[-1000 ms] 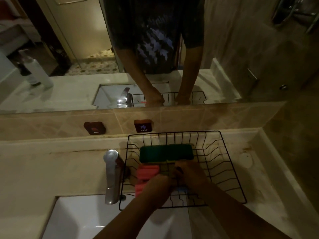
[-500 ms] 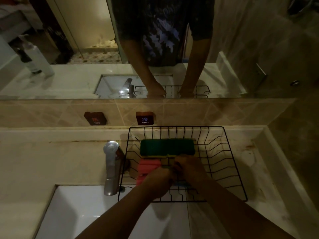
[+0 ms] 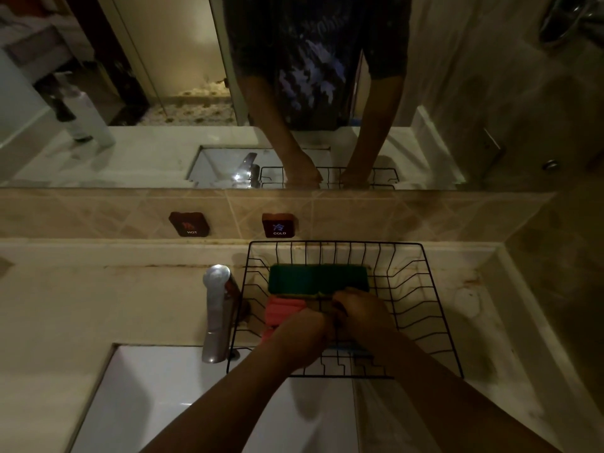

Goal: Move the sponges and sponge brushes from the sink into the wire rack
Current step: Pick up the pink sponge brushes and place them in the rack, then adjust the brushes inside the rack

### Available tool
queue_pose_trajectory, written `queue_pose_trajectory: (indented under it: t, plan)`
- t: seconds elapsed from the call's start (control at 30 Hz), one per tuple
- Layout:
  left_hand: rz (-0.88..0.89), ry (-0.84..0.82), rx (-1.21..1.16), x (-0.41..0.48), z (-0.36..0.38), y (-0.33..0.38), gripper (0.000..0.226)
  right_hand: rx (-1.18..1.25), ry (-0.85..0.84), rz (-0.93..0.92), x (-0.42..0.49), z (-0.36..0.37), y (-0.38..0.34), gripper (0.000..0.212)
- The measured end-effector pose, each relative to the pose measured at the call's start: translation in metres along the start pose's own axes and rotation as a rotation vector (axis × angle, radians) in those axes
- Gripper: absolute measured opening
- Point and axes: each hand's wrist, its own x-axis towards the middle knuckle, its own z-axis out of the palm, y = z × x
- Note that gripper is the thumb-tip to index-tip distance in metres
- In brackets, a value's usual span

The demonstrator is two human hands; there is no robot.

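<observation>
Forearms of ours reach forward over the white sink (image 3: 170, 397), nearest to us. Both our hands sit inside the black wire rack (image 3: 434, 325), which stands on the pale surface (image 3: 98, 308) just right of the chrome tap (image 3: 216, 308). Our left hand (image 3: 299, 338) and right hand (image 3: 362, 317) are curled, knuckles touching, over something blue we cannot identify; we cannot tell whether either grip has closed on it. A pink ribbed sponge (image 3: 281, 310) lies beside our left hand. Beyond it, a green-topped sponge (image 3: 318, 277) lies across the rack. Farther back, tiles carry hot and cold labels below the mirror (image 3: 163, 93).
</observation>
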Motion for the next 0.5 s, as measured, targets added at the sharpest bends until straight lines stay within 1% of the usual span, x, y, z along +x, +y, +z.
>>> queue_pose_trajectory:
  t: [0.1,0.2,0.27,0.33,0.43,0.5]
  plan:
    - [-0.016,0.004,-0.030,-0.008,-0.007,0.009,0.017,0.034,-0.004,-0.027,-0.006,-0.010,-0.005,0.012]
    - [-0.083,-0.005,-0.076,-0.022,-0.020,0.014,0.016,0.066,0.044,-0.068,-0.017,-0.022,-0.017,0.009]
    - [-0.081,-0.011,-0.029,-0.032,-0.029,0.013,0.018,0.073,0.094,-0.072,-0.027,-0.028,-0.027,0.005]
    - [-0.045,-0.006,0.011,-0.045,-0.039,0.012,0.020,0.084,0.145,-0.079,-0.039,-0.032,-0.040,0.006]
    - [-0.055,0.090,0.028,-0.067,-0.058,0.011,0.024,0.083,0.205,-0.085,-0.058,-0.038,-0.063,0.010]
    - [0.002,0.131,-0.073,-0.087,-0.067,0.010,0.025,0.048,0.246,-0.087,-0.072,-0.039,-0.081,0.011]
